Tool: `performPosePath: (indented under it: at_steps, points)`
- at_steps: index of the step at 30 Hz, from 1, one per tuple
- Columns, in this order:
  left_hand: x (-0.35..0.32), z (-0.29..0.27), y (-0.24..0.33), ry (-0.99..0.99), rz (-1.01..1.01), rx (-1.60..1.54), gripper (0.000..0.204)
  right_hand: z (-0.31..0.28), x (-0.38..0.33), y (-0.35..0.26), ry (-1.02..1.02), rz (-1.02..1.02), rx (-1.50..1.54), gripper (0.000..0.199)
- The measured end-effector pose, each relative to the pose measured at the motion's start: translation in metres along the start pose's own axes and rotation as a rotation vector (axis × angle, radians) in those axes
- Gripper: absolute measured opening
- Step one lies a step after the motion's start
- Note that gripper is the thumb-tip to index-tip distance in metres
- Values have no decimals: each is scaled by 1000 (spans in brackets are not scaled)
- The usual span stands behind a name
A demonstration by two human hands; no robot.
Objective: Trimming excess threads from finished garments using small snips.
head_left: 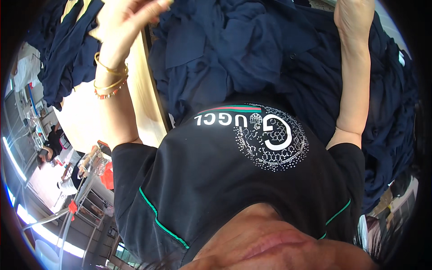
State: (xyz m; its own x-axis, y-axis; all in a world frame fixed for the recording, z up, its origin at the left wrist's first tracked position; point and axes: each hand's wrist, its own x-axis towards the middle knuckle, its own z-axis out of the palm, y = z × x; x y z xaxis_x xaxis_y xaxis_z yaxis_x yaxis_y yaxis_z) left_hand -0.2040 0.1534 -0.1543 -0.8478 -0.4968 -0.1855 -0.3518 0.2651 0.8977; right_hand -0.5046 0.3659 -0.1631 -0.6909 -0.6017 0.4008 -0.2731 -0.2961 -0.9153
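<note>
My left hand (130, 18) is at the top edge, left of the middle, with gold bangles and a beaded bracelet on its wrist. The fingers that show are stretched to the right with nothing visible in them; the rest is cut off. Beside it lies a large heap of dark navy cloth (216, 54). More navy cloth (72, 54) hangs over a pale wooden surface (135, 85) on the left. My right hand (355, 15) is above the right part of the heap, cut off by the top edge, so its fingers are hidden.
On the far left is a workroom with bright lights, metal rails (85, 193) and red pieces of material (108, 175). Another person (45, 153) is there, farther off. The navy heap runs down along my right side.
</note>
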Motion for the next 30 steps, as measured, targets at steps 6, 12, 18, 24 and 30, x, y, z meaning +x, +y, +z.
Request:
performPosePath:
  at_steps: [6,12,18,24,30]
  points:
    - [-48,33,-14,-142,41,460,58,-2,-1,13,105,261,91,29]
    - [-34,41,-32,26,94,298,35,8,-9,-13,-271,129,-150,29]
    - [-30,115,56,5,662,346,44,-7,-3,12,-323,162,-299,29]
    - [-44,139,35,-181,708,635,40,7,-11,-5,-791,350,-1037,56]
    - [-53,95,30,-110,646,325,30,2,2,22,-1004,400,-1014,41]
